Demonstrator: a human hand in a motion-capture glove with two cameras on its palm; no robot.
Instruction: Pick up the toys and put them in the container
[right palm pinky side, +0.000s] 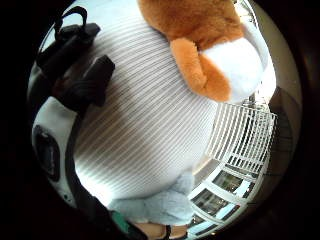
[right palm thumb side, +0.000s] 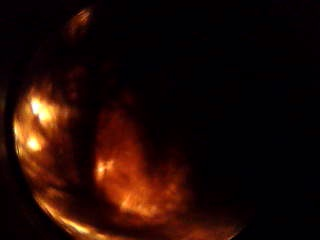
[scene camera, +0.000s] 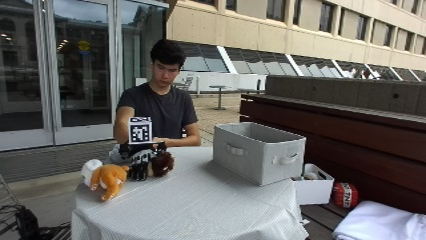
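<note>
We see the gloved right hand (scene camera: 140, 161) low on the worktop (scene camera: 200, 205), fingers pointing down and curled against a dark brown plush toy (scene camera: 162, 163). The thumb-side palm view is filled with dim reddish fur, so we judge the palm is pressed onto that toy to close a grasp, though we cannot see the fingers wrap fully round it. Just beside the hand, on its far side from the container, lies an orange and white plush toy (scene camera: 106, 177), the same one close by in the little-finger view (right palm pinky side: 210, 45). The grey fabric container (scene camera: 256, 150) stands open-topped, well apart from the hand. We count two toys clearly, perhaps a grey one (right palm pinky side: 160, 206) too, and one container.
</note>
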